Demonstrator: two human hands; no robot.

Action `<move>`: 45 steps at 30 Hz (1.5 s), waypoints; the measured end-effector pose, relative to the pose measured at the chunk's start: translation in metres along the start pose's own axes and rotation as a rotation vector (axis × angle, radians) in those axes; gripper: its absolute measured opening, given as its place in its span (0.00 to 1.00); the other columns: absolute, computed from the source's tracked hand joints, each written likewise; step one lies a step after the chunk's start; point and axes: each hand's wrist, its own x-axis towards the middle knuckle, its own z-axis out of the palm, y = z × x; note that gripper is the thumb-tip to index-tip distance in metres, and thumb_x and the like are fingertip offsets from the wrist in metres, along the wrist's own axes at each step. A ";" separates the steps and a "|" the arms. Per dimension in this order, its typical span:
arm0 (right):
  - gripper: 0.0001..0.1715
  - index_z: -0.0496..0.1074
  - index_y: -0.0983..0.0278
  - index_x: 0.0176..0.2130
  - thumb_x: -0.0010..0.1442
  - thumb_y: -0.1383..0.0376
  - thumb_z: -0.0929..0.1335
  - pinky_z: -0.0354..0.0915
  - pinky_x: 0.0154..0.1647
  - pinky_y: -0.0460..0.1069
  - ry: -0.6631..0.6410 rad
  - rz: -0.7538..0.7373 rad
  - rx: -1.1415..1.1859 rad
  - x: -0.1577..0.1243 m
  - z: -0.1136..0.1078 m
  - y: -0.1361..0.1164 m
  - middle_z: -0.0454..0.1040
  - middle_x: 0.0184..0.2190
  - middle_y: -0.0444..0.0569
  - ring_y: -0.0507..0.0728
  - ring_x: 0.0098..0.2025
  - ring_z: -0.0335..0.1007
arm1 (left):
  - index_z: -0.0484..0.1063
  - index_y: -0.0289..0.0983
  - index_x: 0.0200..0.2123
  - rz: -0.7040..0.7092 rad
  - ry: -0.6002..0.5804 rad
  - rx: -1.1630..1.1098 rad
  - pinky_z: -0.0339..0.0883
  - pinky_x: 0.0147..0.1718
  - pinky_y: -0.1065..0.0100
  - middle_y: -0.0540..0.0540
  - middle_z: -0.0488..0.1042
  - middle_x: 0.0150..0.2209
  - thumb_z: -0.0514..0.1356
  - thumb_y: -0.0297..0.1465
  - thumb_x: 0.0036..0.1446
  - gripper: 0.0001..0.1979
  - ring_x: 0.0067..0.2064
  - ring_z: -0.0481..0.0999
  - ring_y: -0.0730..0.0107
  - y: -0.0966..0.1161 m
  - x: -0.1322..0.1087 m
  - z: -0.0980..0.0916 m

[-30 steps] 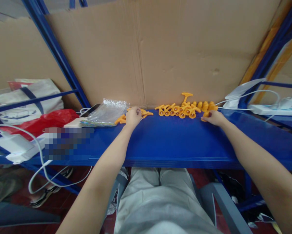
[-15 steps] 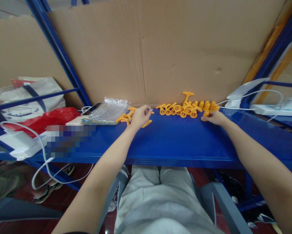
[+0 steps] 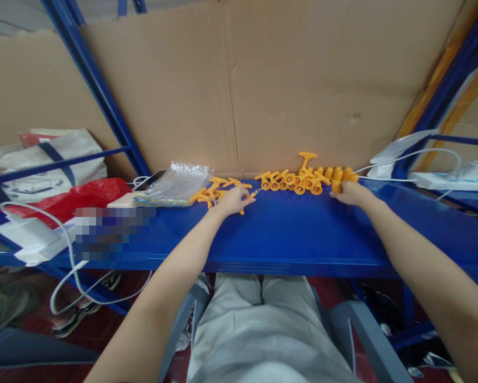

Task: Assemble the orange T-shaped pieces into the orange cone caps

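Note:
My left hand (image 3: 231, 201) is closed around an orange T-handled corkscrew (image 3: 253, 194), whose metal spiral sticks out to the right. Behind and beside that hand lies a loose heap of similar orange corkscrew handles (image 3: 212, 187), some with spirals showing. My right hand (image 3: 353, 193) pinches an orange cylindrical sleeve (image 3: 336, 186) at the right end of the row. More orange sleeves (image 3: 337, 173) stand just behind its fingers. Between my hands lies a pile of assembled orange corkscrews (image 3: 290, 180), their round open ends facing me.
All of this rests on a blue metal shelf (image 3: 294, 229) backed by cardboard (image 3: 302, 80). Clear plastic bags (image 3: 178, 183) lie left of the handles. A red bag (image 3: 83, 196), white adapters and cables (image 3: 35, 236) occupy the left end; a power strip (image 3: 450, 181) sits at right.
My left hand has turned and come slightly nearer me, so the corkscrew's spiral now points right toward the pile. My right hand stays at the sleeve with hardly any movement.

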 end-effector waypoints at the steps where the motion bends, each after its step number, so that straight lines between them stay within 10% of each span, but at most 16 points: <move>1: 0.18 0.73 0.71 0.45 0.63 0.59 0.68 0.69 0.47 0.57 0.037 -0.005 -0.003 -0.002 -0.002 -0.003 0.77 0.45 0.67 0.71 0.51 0.75 | 0.67 0.39 0.23 0.022 0.025 -0.016 0.69 0.43 0.63 0.45 0.75 0.33 0.62 0.35 0.61 0.15 0.41 0.76 0.62 0.001 0.001 -0.002; 7: 0.21 0.69 0.65 0.52 0.61 0.60 0.67 0.68 0.49 0.57 0.326 -0.165 0.079 -0.009 -0.019 -0.036 0.76 0.51 0.62 0.68 0.53 0.74 | 0.65 0.38 0.30 0.031 0.207 -0.066 0.68 0.45 0.65 0.45 0.74 0.36 0.54 0.31 0.68 0.12 0.41 0.75 0.64 0.019 0.019 -0.029; 18: 0.16 0.71 0.63 0.51 0.63 0.66 0.65 0.67 0.51 0.60 0.400 -0.586 0.205 -0.015 -0.030 -0.125 0.76 0.52 0.59 0.69 0.54 0.72 | 0.72 0.36 0.45 -0.057 -0.031 0.255 0.71 0.49 0.61 0.36 0.80 0.48 0.53 0.30 0.69 0.09 0.52 0.80 0.55 0.039 0.025 -0.016; 25: 0.17 0.75 0.64 0.52 0.63 0.68 0.67 0.67 0.55 0.58 0.322 -0.835 0.180 -0.015 0.006 -0.121 0.78 0.52 0.57 0.65 0.55 0.74 | 0.72 0.35 0.46 -0.012 -0.089 0.251 0.71 0.52 0.56 0.35 0.80 0.49 0.52 0.29 0.69 0.09 0.52 0.80 0.54 0.035 0.018 -0.006; 36: 0.21 0.76 0.68 0.54 0.63 0.64 0.68 0.69 0.53 0.63 0.378 -0.597 0.294 -0.003 0.014 -0.109 0.78 0.52 0.62 0.70 0.52 0.76 | 0.74 0.35 0.49 0.039 -0.069 0.288 0.70 0.52 0.60 0.38 0.79 0.50 0.52 0.26 0.68 0.13 0.53 0.78 0.58 0.026 0.018 -0.003; 45: 0.20 0.77 0.61 0.54 0.62 0.65 0.68 0.69 0.54 0.60 0.376 -0.759 0.286 0.002 0.017 -0.106 0.78 0.52 0.55 0.66 0.52 0.75 | 0.76 0.35 0.48 0.073 -0.050 0.303 0.70 0.51 0.57 0.38 0.79 0.48 0.53 0.25 0.66 0.14 0.52 0.77 0.56 0.027 0.019 0.004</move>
